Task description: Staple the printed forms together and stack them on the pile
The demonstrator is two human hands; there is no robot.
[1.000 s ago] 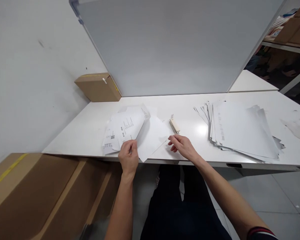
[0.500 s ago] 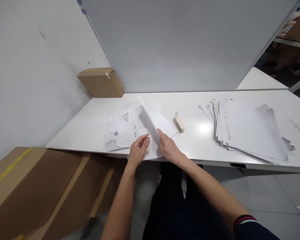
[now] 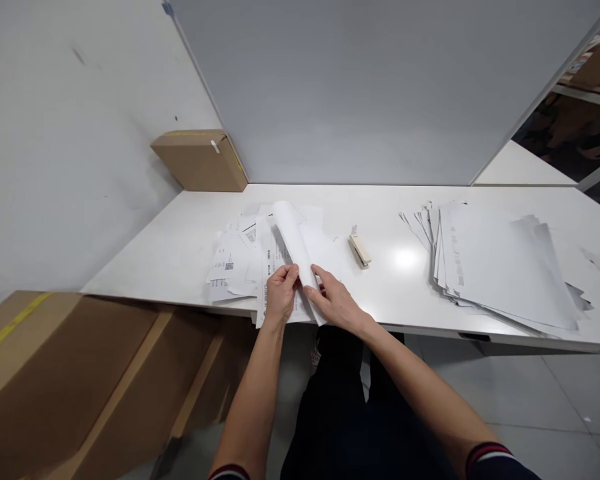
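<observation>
A white paper sheet is curled over toward the left, its raised part standing above the printed papers. My left hand pinches the curled sheet's left edge between thumb and fingers. From the right side, my right hand grips the same sheet near its lower end, thumb toward me and fingers beyond. Printed text and a code square show on the papers beneath and to the left. A cream stapler lies on the table right of my hands, touched by neither.
On the right of the white table lies a thick, uneven paper stack. A cardboard box leans in the back left corner, against the grey panel. Larger cardboard boxes stand below the table's front left edge.
My left hand has closed from a loose, half-open pose onto the sheet's edge. The sheet has been rolled further over to the left, with my right hand still on it.
</observation>
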